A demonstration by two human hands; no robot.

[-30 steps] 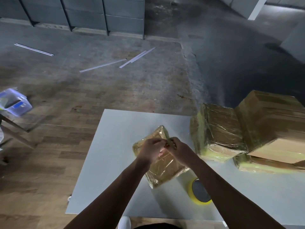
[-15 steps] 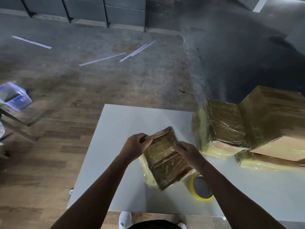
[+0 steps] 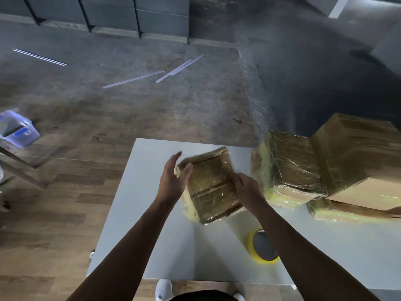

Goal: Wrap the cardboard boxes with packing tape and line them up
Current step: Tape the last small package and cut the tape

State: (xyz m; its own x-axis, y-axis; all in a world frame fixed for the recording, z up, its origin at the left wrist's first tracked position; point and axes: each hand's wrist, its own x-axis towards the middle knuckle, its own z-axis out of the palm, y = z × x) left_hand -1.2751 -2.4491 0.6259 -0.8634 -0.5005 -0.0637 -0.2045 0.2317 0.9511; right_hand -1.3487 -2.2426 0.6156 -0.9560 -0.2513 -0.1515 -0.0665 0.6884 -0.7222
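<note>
Between the hands, the small tape-wrapped brown cardboard box is held on the white table. The left hand, gripping before, is now flattened, fingers straight against the box side. The opposite edge is pinched by the right hand. Wrapping is judged finished; lining-up beside the wrapped boxes, right of the right hand, is due.

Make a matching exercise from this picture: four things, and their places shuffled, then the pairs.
1 small tape-wrapped cardboard box
2 yellow roll of packing tape
3 clear plastic bin with a blue label
4 thin white strips

A on the grey floor
B between left hand and right hand
C far left, off the white table
D flat on that table

Pairs: 1-B, 2-D, 3-C, 4-A
</note>
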